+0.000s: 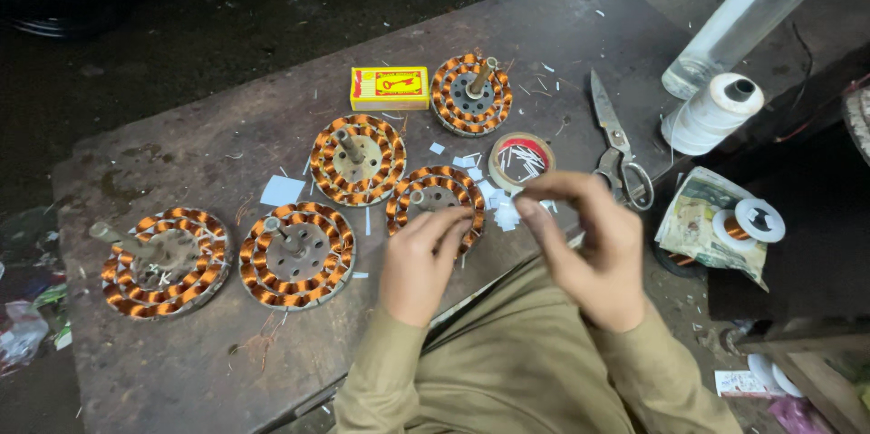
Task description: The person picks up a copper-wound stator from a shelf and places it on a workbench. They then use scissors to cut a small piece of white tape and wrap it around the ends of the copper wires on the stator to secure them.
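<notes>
Copper-wound stator at bench centre, half covered by the left hand, fingers curled on its rim at 5 o'clock. Right hand raised at 3 o'clock, grip pinched on a small white paper slip. Seemingly mid-insulation; next calls for fine slot alignment. Slip's exact shape hard to make out. Lid of slips at 1 o'clock, scissors beyond.

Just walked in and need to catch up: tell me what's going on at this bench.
A person sits at a worn bench with five copper-wound stators. The left hand rests on the nearest stator, while the right hand pinches a small white paper slip. Scissors, a yellow matchbox and thread spools lie around.
</notes>
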A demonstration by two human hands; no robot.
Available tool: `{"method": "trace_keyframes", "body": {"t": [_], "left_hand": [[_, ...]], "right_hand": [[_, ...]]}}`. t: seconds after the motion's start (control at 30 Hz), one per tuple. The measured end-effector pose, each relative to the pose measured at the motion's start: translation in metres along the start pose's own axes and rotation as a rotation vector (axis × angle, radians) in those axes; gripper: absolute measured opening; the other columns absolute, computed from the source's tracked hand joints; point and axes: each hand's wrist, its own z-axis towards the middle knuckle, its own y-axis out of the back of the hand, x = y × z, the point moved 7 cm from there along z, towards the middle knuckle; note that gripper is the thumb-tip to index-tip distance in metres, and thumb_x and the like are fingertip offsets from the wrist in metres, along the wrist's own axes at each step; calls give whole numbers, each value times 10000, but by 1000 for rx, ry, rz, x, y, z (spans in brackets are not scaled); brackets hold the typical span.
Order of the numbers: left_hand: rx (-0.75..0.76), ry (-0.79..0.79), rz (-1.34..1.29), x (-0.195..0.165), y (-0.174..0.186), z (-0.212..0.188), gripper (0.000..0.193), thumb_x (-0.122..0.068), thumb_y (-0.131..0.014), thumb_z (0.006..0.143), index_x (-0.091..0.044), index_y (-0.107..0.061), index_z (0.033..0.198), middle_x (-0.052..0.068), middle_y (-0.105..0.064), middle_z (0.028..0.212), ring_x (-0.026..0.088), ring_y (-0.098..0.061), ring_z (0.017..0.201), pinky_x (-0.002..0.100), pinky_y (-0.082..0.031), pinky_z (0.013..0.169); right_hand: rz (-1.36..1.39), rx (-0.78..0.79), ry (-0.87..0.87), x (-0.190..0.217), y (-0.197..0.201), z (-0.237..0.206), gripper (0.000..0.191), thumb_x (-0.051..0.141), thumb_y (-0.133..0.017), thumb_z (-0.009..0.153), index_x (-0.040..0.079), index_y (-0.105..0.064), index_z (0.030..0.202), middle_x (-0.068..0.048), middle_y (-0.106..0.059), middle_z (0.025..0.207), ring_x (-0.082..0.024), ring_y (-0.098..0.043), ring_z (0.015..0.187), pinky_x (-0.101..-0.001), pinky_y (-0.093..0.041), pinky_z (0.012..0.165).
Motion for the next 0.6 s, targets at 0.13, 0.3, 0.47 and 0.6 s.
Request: {"method": "trace_keyframes", "body": {"t": [0.13, 0.3, 0.47, 0.6], "left_hand": [[-49, 77, -119, 12, 20, -12, 338, -141, -743, 914, -73, -706, 1243, 95, -772, 942, 161, -759, 767, 291, -608, 662], [-221, 145, -10, 19, 51, -53, 203, -108, -724, 945, -55, -749, 1139, 69, -764, 849, 97, -731, 712, 238, -558, 626], [-233, 349, -153, 34, 34, -104, 168, -86, -711, 927, -31, -754, 1080, 39, -740, 719, 58, -678, 607, 216, -528, 552], [-176, 350, -200, 35, 16, -112, 181, -80, -709, 917, -21, -739, 1085, 35, -724, 714, 61, -675, 595, 219, -539, 544]], "right_hand": [[61, -194, -210, -48, 40, -12, 195, 10, -676, 998, 4, -626, 1187, -89, -697, 1122, -118, -668, 1046, -265, -528, 935], [-553, 203, -34, -89, 28, -38, 237, 10, -699, 844, 80, -687, 1070, -103, -651, 942, -289, -632, 899, -389, -512, 794], [-703, 278, -15, -114, 21, -60, 446, -40, -632, 786, 68, -666, 1217, -125, -595, 945, -346, -572, 904, -444, -491, 783], [-733, 381, 58, -119, 19, -52, 577, 13, -677, 721, 52, -641, 1295, -146, -564, 947, -353, -560, 895, -456, -490, 768]]}}
